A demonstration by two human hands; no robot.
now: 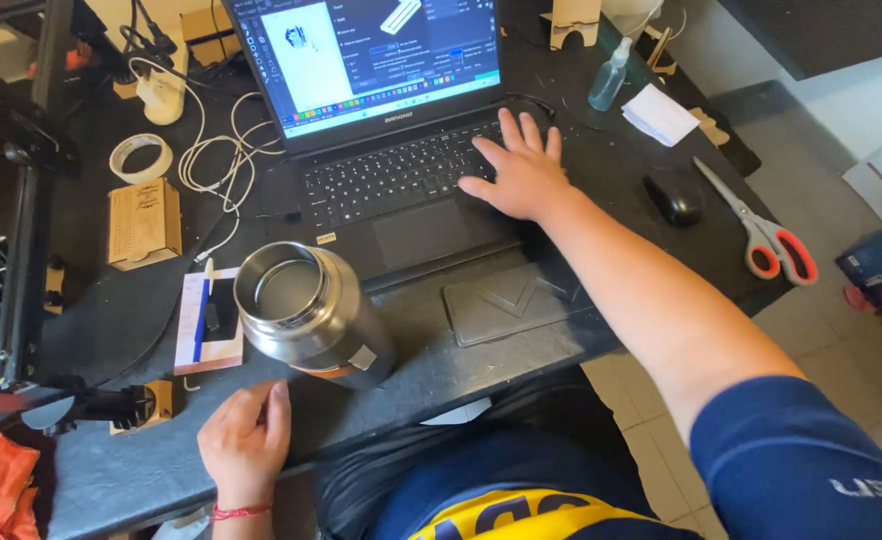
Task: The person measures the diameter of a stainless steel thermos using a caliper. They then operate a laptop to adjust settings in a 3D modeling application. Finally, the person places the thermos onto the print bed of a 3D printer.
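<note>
Resting right hand [523, 172] on laptop [401, 180]; tan box [144, 224] left

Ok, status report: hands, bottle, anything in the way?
Right hand flat on laptop keyboard. Left hand empty beside steel bottle. Nothing between them.

A navy short sleeve [811, 450] with pale lettering covers the right upper arm. The shirt front [521, 515] shows yellow. A red string bracelet [239, 512] circles the left wrist
</note>
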